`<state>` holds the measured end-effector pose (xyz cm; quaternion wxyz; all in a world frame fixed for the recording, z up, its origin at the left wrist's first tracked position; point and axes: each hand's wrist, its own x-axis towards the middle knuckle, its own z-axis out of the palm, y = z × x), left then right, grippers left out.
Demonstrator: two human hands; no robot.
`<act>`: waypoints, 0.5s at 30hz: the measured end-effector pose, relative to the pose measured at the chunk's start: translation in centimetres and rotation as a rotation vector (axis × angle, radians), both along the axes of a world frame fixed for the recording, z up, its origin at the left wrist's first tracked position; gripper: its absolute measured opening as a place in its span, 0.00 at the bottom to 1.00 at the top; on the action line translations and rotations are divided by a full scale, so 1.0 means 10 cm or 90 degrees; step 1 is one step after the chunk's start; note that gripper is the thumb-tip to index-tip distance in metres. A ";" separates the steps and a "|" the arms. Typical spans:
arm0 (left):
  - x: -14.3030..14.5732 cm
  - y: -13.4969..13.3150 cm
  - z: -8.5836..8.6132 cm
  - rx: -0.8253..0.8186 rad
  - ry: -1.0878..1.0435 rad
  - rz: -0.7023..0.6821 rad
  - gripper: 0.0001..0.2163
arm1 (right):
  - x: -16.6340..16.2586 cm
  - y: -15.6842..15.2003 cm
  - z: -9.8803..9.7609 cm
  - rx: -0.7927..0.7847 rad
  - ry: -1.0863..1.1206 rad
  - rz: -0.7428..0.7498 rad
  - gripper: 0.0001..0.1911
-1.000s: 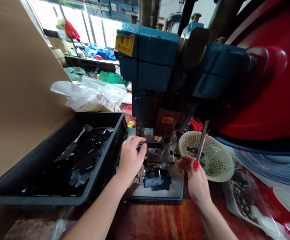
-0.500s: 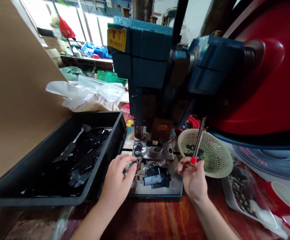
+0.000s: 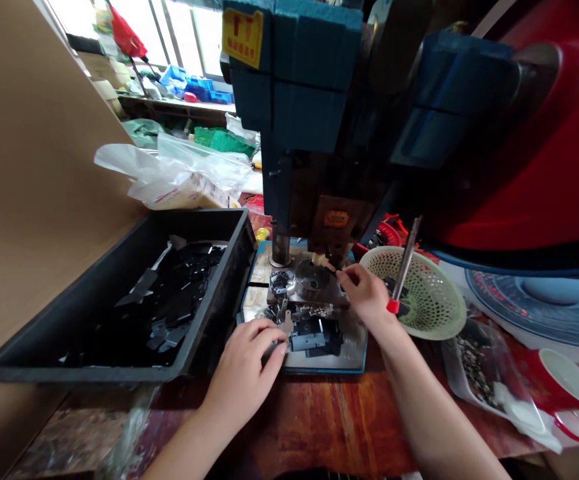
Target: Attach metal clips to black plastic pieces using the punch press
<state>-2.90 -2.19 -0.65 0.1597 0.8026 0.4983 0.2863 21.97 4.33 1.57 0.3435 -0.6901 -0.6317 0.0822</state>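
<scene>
My left hand (image 3: 252,360) rests at the front left of the press base (image 3: 354,353), fingers curled toward the thumb around something dark I cannot make out. Beside its fingertips stands a thin metal bracket (image 3: 288,321). My right hand (image 3: 366,293) reaches to the round die (image 3: 314,277) under the press head, its thumb and fingertips pinched at the die's right side. Whatever they pinch is too small to name. Dark flat plates (image 3: 306,341) and small metal pieces (image 3: 314,311) lie in front of the die. A metal rod with a red end (image 3: 393,306) rises beside my right wrist.
On the left stands a black bin (image 3: 109,375) of dark flat parts. A pale green basket (image 3: 439,300) sits right of the press, near a bag of small metal parts (image 3: 476,373) and a red mug (image 3: 544,380). A large red wheel (image 3: 534,167) overhangs the right.
My right hand has moved left and forward from beside the red-ended rod to the die, its fingers now pinched. My left hand has shifted slightly right and nearer. The view has tilted down.
</scene>
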 end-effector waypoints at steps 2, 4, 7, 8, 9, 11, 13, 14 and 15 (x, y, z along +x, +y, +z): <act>0.01 0.04 -0.01 0.017 0.021 0.011 0.08 | 0.21 -0.22 0.05 0.040 -0.049 -0.057 0.14; 0.03 0.10 -0.01 0.026 0.049 0.024 0.09 | 0.45 -0.42 0.07 0.028 -0.116 -0.145 0.13; 0.07 0.22 -0.02 0.029 0.101 0.026 0.14 | 0.71 -0.63 0.03 -0.049 -0.207 -0.207 0.12; 0.09 0.25 -0.02 0.031 0.117 0.027 0.16 | 0.73 -0.67 0.01 -0.043 -0.224 -0.203 0.11; 0.10 0.28 -0.03 0.035 0.130 0.028 0.17 | 0.72 -0.70 -0.02 -0.020 -0.229 -0.187 0.12; 0.12 0.32 -0.04 0.042 0.144 0.029 0.16 | 0.60 -0.73 -0.08 0.019 -0.207 -0.123 0.12; 0.14 0.33 -0.05 0.045 0.145 0.023 0.14 | 0.40 -0.70 -0.12 0.002 -0.167 0.011 0.12; 0.15 0.33 -0.05 0.047 0.142 0.020 0.13 | 0.29 -0.67 -0.14 -0.025 -0.156 0.098 0.12; 0.15 0.33 -0.05 0.050 0.139 0.018 0.12 | 0.18 -0.63 -0.16 -0.044 -0.159 0.172 0.12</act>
